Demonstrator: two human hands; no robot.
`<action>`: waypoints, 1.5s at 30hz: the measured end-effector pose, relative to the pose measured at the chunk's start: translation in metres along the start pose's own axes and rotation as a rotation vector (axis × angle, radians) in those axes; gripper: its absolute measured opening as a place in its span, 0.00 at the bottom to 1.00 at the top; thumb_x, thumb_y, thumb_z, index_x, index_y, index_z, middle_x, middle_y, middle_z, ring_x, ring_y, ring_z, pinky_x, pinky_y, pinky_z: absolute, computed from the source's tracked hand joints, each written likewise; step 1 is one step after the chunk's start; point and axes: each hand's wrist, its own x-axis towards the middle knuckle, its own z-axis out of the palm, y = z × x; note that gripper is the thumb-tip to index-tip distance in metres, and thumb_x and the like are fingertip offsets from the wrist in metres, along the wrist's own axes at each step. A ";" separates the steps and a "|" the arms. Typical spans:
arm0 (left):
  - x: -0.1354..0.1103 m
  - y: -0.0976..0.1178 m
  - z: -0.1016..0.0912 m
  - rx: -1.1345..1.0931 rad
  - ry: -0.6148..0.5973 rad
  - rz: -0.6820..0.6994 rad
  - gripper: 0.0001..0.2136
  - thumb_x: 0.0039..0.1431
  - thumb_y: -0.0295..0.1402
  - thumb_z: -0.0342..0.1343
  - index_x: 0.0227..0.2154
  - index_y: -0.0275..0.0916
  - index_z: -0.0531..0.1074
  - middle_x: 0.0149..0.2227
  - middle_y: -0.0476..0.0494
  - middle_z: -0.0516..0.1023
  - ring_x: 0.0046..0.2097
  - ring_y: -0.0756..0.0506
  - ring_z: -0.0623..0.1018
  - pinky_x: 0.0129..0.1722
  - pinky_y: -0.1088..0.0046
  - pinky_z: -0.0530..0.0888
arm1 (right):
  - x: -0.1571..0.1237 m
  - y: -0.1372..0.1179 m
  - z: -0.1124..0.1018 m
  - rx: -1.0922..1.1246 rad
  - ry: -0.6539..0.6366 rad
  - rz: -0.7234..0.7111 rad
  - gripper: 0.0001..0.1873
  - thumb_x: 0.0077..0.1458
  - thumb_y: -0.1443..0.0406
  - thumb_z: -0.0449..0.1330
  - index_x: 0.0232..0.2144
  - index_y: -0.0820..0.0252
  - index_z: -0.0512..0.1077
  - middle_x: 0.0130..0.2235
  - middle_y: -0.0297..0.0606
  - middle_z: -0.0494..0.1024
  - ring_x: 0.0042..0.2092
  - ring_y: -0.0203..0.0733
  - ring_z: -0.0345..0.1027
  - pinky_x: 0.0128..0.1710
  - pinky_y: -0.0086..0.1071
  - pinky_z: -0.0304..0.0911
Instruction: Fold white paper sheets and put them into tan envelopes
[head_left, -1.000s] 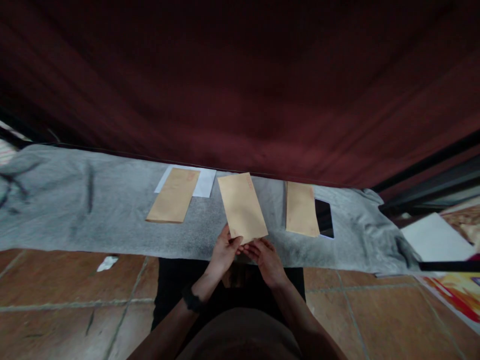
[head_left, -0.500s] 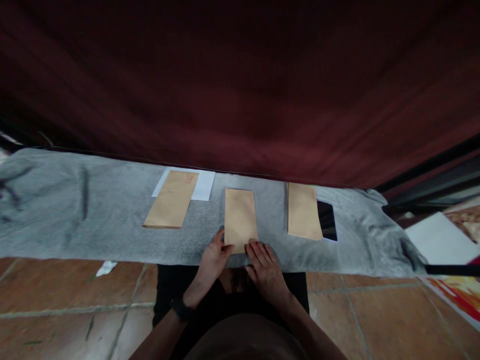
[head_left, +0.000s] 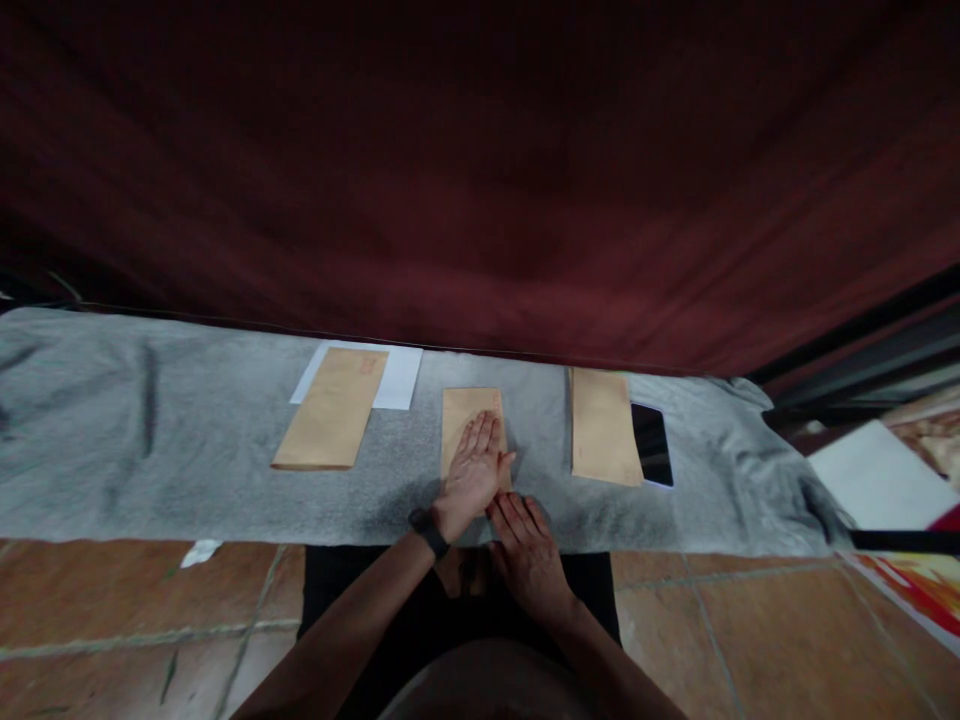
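A brown paper envelope (head_left: 459, 410) lies on the grey cloth straight in front of me. Flat across its middle rests my left hand (head_left: 475, 466), fingers stretched toward the far end and thumb out to the right. My right hand (head_left: 526, 545) lies at the envelope's near right corner, its fingers straight and touching the paper's edge or the cloth beside it; I cannot tell which. The near end of the envelope is mostly hidden under my left hand and wrist.
To the left, another brown envelope (head_left: 331, 410) partly covers white paper (head_left: 400, 380). On the right is a stack of brown envelopes (head_left: 602, 428), overlapping a dark phone (head_left: 652, 443). The grey cloth (head_left: 210, 430) covers a narrow surface, with a dark red curtain (head_left: 480, 230) behind it.
My left hand has moved from the envelope's near left corner onto its middle and flattened out. My right hand remains by the near right corner.
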 end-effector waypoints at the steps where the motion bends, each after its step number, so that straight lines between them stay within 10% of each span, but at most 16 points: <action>1: 0.008 -0.001 0.005 0.014 -0.022 -0.010 0.29 0.72 0.41 0.42 0.67 0.23 0.55 0.70 0.25 0.57 0.73 0.36 0.54 0.71 0.53 0.55 | 0.000 0.000 0.000 -0.001 0.000 0.002 0.30 0.66 0.65 0.54 0.69 0.62 0.58 0.67 0.44 0.66 0.68 0.48 0.57 0.69 0.48 0.53; 16: 0.045 -0.007 0.017 0.080 -0.083 -0.049 0.31 0.72 0.44 0.39 0.68 0.25 0.56 0.71 0.26 0.56 0.73 0.35 0.54 0.71 0.51 0.50 | 0.003 -0.001 -0.001 0.003 -0.017 0.020 0.32 0.66 0.65 0.54 0.70 0.60 0.55 0.69 0.42 0.62 0.68 0.47 0.57 0.70 0.47 0.51; 32: -0.034 0.011 -0.001 0.018 -0.114 0.107 0.31 0.72 0.46 0.38 0.67 0.26 0.59 0.69 0.27 0.60 0.72 0.38 0.57 0.70 0.55 0.55 | -0.003 0.001 0.007 0.065 0.071 0.021 0.22 0.62 0.65 0.58 0.58 0.63 0.71 0.59 0.48 0.76 0.64 0.50 0.64 0.68 0.51 0.56; 45: -0.119 0.000 -0.014 0.057 -0.117 0.179 0.34 0.71 0.50 0.44 0.71 0.32 0.51 0.73 0.30 0.51 0.74 0.37 0.51 0.70 0.53 0.56 | -0.006 0.007 0.000 0.009 -0.018 -0.043 0.33 0.63 0.68 0.53 0.69 0.68 0.56 0.69 0.48 0.62 0.70 0.49 0.54 0.69 0.50 0.53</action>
